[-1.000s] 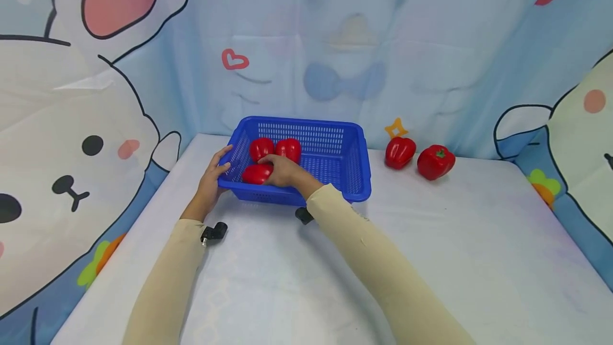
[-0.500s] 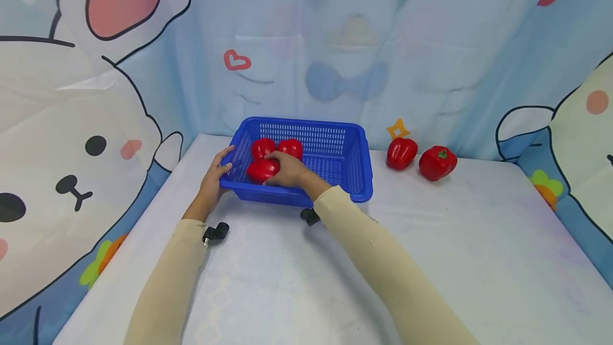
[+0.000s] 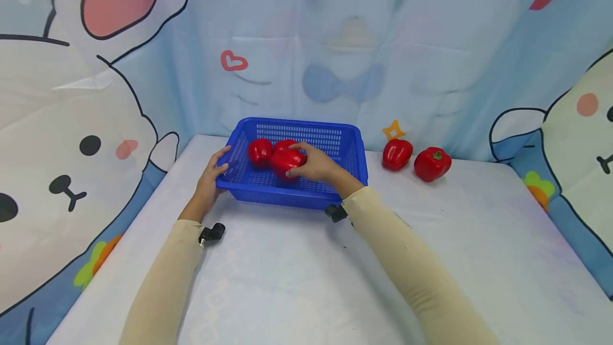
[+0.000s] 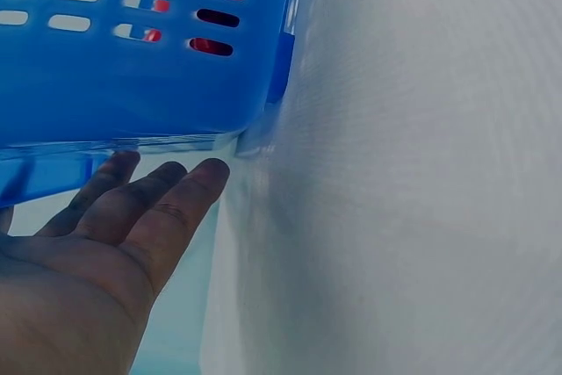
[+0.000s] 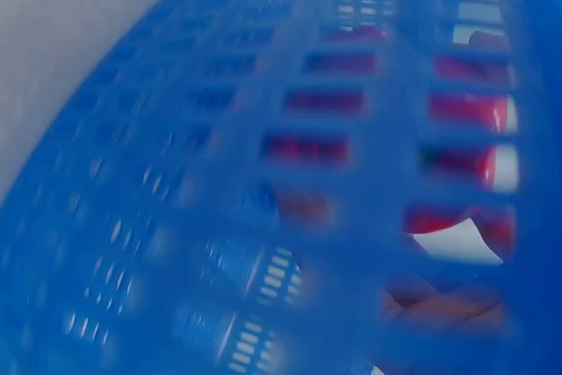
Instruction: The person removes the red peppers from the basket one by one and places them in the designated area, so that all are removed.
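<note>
My right hand (image 3: 318, 164) holds a glossy red bell pepper (image 3: 286, 162) inside the blue plastic basket (image 3: 287, 198), fingers on its upper side and thumb lower down. The held pepper partly covers another red bell pepper (image 3: 283, 144) behind it. A third red bell pepper (image 3: 260, 153) lies in the basket's left part. My left hand (image 3: 207, 182) rests against the basket's left end; in the left wrist view its fingers (image 4: 171, 212) are nearly straight below the blue wall. Through the slots, the right wrist view shows blurred patches of red pepper (image 5: 465, 110).
Two more red bell peppers stand on the white tabletop right of the basket: one (image 3: 397, 154) near the curtain, the other (image 3: 432, 164) beside it with a green stem. A printed light-blue curtain (image 3: 335, 41) hangs behind the table. Each wrist carries a small black camera.
The right hand has lifted the front-left pepper and carried it rightward inside the basket, in front of the back pepper. The left hand stays at the basket's left end.
</note>
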Available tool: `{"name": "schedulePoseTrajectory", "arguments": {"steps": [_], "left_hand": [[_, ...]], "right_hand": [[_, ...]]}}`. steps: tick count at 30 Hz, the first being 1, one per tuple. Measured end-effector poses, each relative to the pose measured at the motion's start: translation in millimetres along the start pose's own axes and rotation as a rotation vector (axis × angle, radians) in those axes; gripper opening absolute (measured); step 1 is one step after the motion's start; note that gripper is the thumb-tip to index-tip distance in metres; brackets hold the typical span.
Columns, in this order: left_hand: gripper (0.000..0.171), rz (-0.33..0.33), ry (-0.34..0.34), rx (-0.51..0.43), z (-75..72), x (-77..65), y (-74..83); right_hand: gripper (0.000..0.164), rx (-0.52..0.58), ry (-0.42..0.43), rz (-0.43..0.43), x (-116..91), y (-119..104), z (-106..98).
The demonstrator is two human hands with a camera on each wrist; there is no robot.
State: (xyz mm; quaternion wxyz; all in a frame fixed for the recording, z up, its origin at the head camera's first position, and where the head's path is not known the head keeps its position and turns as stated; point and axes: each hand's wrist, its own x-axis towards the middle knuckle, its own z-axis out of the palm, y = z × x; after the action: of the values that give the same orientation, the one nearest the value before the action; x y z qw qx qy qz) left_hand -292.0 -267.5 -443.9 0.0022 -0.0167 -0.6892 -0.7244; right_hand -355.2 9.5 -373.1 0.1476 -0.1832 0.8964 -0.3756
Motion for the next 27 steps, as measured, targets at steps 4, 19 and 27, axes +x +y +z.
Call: {"name": "schedulePoseTrajectory", "arguments": {"steps": [4,19,27], "left_hand": [[0.052,-0.005,0.007,-0.003,-1.0,-0.7,0.3],[0.052,-0.014,0.014,0.017,1.9,-0.3,0.6],[0.052,-0.009,0.013,0.015,1.9,-0.5,1.6]], "right_hand": [[0.078,-0.055,-0.010,0.018,-2.1,6.6,-6.0],[0.077,-0.251,0.018,-0.037,-3.3,22.9,-6.2],[0.085,-0.152,-0.120,-0.091,-1.6,26.9,-3.5]]}}
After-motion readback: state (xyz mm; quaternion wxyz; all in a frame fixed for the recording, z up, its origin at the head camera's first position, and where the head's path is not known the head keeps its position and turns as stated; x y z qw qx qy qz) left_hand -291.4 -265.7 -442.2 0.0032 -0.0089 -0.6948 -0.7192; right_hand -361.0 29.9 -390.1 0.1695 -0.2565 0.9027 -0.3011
